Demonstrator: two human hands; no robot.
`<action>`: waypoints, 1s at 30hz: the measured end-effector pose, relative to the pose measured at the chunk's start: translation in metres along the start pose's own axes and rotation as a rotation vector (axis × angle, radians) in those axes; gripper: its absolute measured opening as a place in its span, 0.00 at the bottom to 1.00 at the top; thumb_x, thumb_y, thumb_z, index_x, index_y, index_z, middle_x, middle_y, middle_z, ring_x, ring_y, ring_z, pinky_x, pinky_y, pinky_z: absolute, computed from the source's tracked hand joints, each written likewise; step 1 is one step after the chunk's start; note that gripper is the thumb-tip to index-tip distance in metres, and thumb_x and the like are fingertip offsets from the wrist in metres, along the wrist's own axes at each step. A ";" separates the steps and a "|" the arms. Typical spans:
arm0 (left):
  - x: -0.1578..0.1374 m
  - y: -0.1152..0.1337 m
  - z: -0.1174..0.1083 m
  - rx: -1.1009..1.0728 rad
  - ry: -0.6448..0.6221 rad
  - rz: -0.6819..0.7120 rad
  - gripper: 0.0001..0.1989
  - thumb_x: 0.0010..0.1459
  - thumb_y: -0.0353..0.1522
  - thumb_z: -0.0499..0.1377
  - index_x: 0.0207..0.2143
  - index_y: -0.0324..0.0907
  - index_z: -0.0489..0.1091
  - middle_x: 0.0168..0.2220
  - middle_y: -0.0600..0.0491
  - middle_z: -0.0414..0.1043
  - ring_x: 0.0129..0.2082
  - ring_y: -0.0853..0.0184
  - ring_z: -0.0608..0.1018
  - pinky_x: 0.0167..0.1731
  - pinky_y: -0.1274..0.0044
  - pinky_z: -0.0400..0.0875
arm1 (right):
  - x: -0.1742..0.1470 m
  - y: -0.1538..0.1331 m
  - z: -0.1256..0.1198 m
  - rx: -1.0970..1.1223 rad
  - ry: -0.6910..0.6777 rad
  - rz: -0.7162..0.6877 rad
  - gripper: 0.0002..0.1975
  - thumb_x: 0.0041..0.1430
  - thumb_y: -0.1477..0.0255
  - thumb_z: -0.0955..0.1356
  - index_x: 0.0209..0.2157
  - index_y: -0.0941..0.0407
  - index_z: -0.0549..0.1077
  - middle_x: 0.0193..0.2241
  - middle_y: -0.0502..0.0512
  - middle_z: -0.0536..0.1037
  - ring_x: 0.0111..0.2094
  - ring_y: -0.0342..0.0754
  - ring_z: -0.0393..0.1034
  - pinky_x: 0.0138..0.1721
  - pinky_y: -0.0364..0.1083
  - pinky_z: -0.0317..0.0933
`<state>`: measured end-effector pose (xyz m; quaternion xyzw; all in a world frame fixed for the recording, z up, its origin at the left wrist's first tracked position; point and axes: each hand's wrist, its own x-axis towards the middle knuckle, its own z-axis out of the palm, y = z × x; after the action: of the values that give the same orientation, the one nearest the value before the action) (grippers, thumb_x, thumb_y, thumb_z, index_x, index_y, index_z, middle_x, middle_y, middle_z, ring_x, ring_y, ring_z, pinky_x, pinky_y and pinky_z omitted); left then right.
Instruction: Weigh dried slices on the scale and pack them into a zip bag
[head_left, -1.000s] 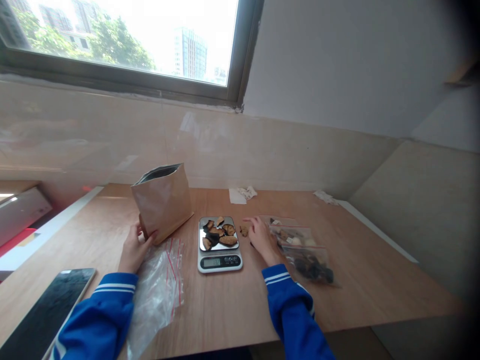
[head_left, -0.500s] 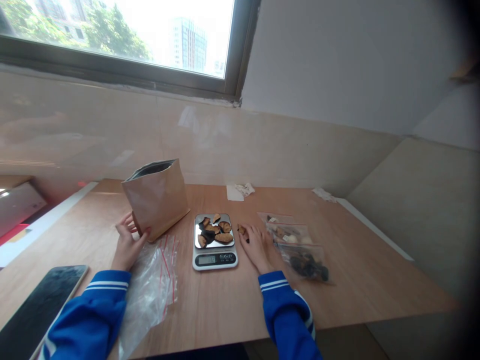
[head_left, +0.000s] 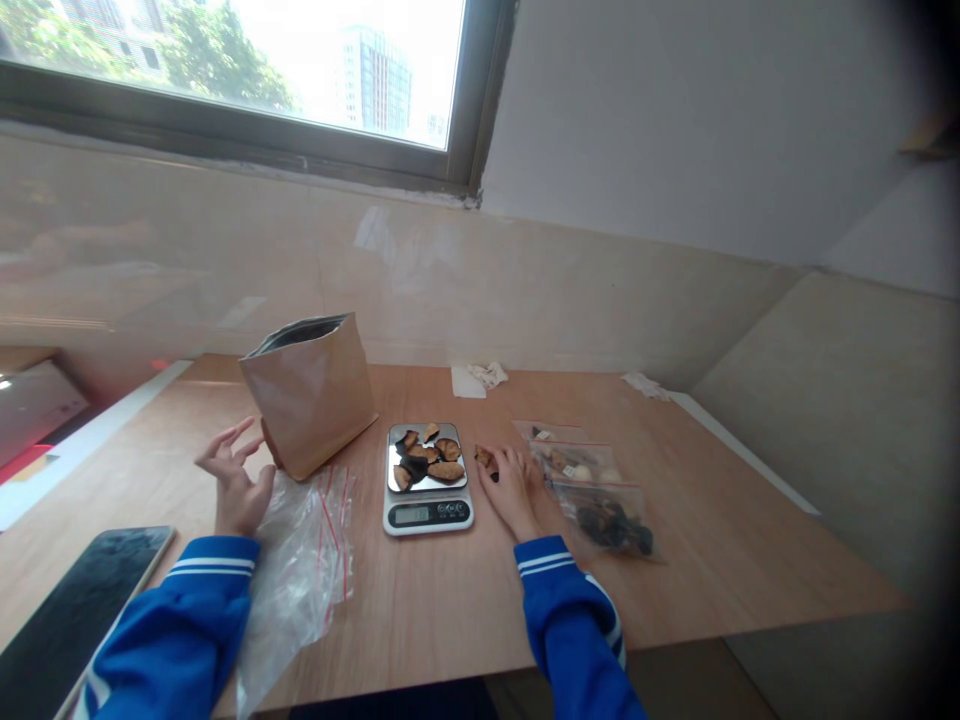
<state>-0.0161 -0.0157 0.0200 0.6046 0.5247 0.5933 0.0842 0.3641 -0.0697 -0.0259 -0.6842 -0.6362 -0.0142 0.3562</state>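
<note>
A small digital kitchen scale (head_left: 427, 512) sits mid-table with several brown and dark dried slices (head_left: 429, 458) on its steel platform. My right hand (head_left: 514, 490) rests flat on the table just right of the scale, fingertips touching a loose slice (head_left: 484, 458). My left hand (head_left: 234, 482) is lifted with fingers spread, a short way left of the open brown paper pouch (head_left: 311, 395), holding nothing. A pile of empty clear zip bags (head_left: 300, 570) lies below the pouch.
Three filled zip bags (head_left: 596, 495) lie in a row right of my right hand. A dark phone (head_left: 82, 620) lies at the near left edge. Crumpled white paper (head_left: 480, 378) and another scrap (head_left: 643, 385) sit by the back wall. The wooden table (head_left: 712, 540) ends at right.
My left hand has let go of the paper pouch and drawn back to the left with fingers spread. My right hand has shifted slightly toward the loose slice by the scale.
</note>
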 end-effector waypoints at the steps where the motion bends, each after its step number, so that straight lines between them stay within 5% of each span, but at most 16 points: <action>1: 0.000 -0.001 -0.001 -0.028 0.028 0.030 0.26 0.44 0.27 0.56 0.44 0.46 0.47 0.55 0.42 0.61 0.43 0.62 0.76 0.44 0.66 0.71 | 0.000 -0.001 0.000 0.011 0.003 0.001 0.15 0.59 0.69 0.63 0.47 0.53 0.71 0.40 0.57 0.71 0.43 0.53 0.63 0.47 0.52 0.54; 7: 0.000 -0.001 -0.005 -0.052 0.254 0.074 0.25 0.43 0.25 0.56 0.42 0.44 0.48 0.46 0.46 0.65 0.32 0.67 0.76 0.30 0.72 0.71 | 0.020 -0.012 0.004 0.349 0.053 0.055 0.16 0.59 0.66 0.63 0.47 0.56 0.72 0.42 0.59 0.72 0.46 0.51 0.65 0.50 0.51 0.57; 14: -0.001 0.004 -0.005 -0.034 0.250 0.066 0.22 0.45 0.27 0.57 0.40 0.44 0.49 0.43 0.48 0.65 0.29 0.70 0.73 0.29 0.74 0.70 | 0.044 -0.035 0.007 0.441 -0.101 0.016 0.14 0.57 0.64 0.65 0.43 0.53 0.76 0.45 0.57 0.72 0.49 0.51 0.64 0.54 0.52 0.55; 23: 0.001 0.015 -0.010 -0.023 0.284 0.045 0.19 0.48 0.30 0.58 0.42 0.42 0.54 0.41 0.50 0.66 0.29 0.69 0.72 0.32 0.71 0.71 | 0.018 -0.015 0.003 0.554 0.020 0.062 0.16 0.60 0.70 0.60 0.45 0.55 0.74 0.43 0.58 0.72 0.47 0.50 0.65 0.51 0.52 0.59; 26: 0.002 0.032 -0.024 0.106 0.104 -0.073 0.11 0.53 0.36 0.56 0.39 0.42 0.62 0.37 0.51 0.69 0.30 0.66 0.74 0.30 0.72 0.71 | 0.012 -0.013 -0.005 0.506 0.061 0.005 0.14 0.59 0.73 0.60 0.41 0.55 0.75 0.41 0.58 0.72 0.47 0.50 0.65 0.52 0.51 0.58; 30: -0.012 0.058 -0.052 0.157 -0.533 -0.125 0.16 0.53 0.46 0.54 0.39 0.47 0.69 0.33 0.52 0.74 0.26 0.64 0.76 0.25 0.73 0.72 | 0.007 -0.017 -0.018 0.456 0.152 -0.034 0.15 0.59 0.76 0.58 0.37 0.55 0.75 0.39 0.57 0.71 0.45 0.49 0.65 0.50 0.51 0.58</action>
<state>-0.0242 -0.0768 0.0689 0.7103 0.5648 0.3646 0.2086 0.3584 -0.0735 -0.0009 -0.5722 -0.6058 0.0725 0.5480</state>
